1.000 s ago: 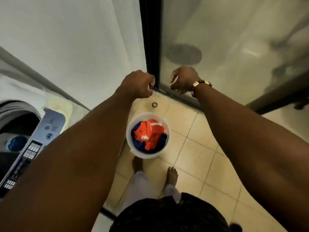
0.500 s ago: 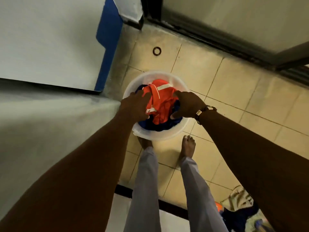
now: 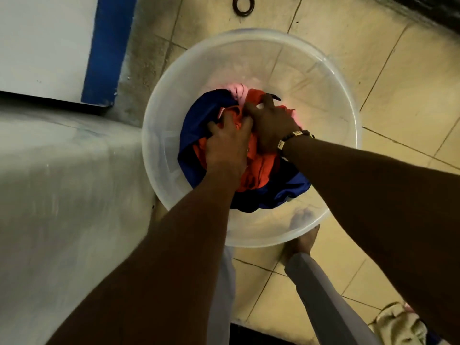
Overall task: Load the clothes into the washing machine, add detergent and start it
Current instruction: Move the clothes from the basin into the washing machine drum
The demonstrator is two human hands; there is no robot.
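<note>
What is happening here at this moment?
A person bends over a translucent plastic basin on the tiled floor. The left hand and the right hand both dig into the orange garment, which lies on blue clothes. The clothes are still in the basin; nothing is lifted out yet.

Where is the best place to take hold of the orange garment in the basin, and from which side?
Likely its bunched top folds, from straight above: the orange garment lies uppermost on the blue cloth, and the basin walls block the sides.
</note>
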